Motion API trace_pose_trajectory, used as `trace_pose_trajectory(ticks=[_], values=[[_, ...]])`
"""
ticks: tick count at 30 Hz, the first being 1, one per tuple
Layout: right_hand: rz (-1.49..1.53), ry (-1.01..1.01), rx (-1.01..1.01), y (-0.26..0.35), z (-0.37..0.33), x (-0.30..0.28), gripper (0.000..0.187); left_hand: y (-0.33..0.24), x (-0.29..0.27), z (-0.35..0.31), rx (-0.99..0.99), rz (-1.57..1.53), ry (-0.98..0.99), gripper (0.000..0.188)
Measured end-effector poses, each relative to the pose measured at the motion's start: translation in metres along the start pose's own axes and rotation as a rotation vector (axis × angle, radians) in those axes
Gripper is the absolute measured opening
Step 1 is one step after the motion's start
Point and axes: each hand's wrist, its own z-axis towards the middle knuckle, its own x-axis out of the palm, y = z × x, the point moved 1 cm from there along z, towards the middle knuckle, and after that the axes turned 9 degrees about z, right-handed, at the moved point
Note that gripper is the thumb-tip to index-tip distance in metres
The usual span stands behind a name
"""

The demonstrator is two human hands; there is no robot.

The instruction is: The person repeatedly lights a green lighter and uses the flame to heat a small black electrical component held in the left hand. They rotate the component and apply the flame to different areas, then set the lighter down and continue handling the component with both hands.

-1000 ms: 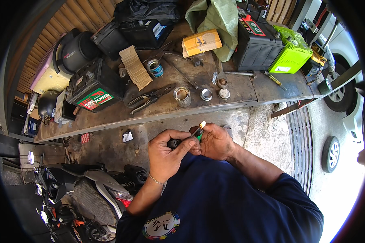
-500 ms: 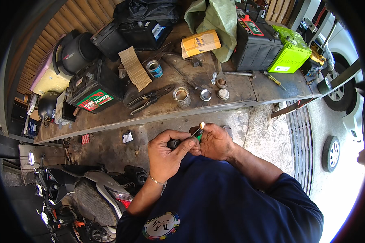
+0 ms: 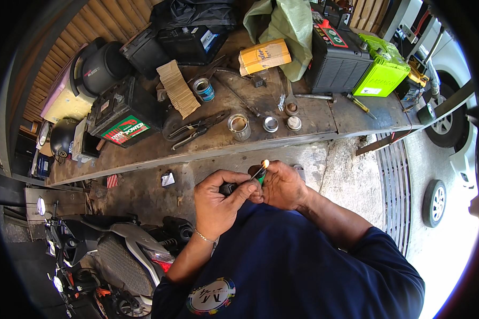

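My left hand [image 3: 217, 199] is closed around a thin metal tool with a black handle [image 3: 228, 189]; its slim shaft [image 3: 257, 173] slants up to the right. In my closed right hand [image 3: 287, 186] is a green lighter [image 3: 261, 177], partly covered by the fingers. A small flame [image 3: 265, 164] burns above it, at the tool's tip. Both hands meet in front of my chest, short of the bench edge. What kind of tool tip it is cannot be made out.
On the wooden bench [image 3: 197, 149] stand an open tin [image 3: 239, 127], small round containers [image 3: 270, 124], pliers [image 3: 189, 137], a blue can [image 3: 203, 89] and several car batteries [image 3: 338, 61]. A motorcycle [image 3: 125, 255] is at lower left. A floor grate [image 3: 395, 191] and loose wheel [image 3: 435, 203] lie right.
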Motion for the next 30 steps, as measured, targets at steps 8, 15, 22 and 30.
trace_pose_trajectory(ticks=[8, 15, 22, 30], values=[[0.024, 0.054, -0.003, -0.0005, 0.0009, -0.0023, 0.050, 0.0009, 0.0035, -0.0002, -0.036, -0.055, -0.035, 0.019], [-0.006, 0.061, -0.006, -0.0009, 0.0021, -0.0050, 0.051, -0.0009, -0.0001, 0.0003, -0.001, 0.020, 0.000, 0.011], [-0.006, 0.063, -0.002, -0.0006, 0.0017, -0.0052, 0.052, -0.0007, -0.0004, 0.0002, 0.004, 0.039, -0.004, 0.011], [-0.010, 0.034, 0.009, -0.0002, 0.0010, -0.0029, 0.051, 0.0004, 0.0004, -0.0002, -0.009, 0.027, -0.007, 0.011]])
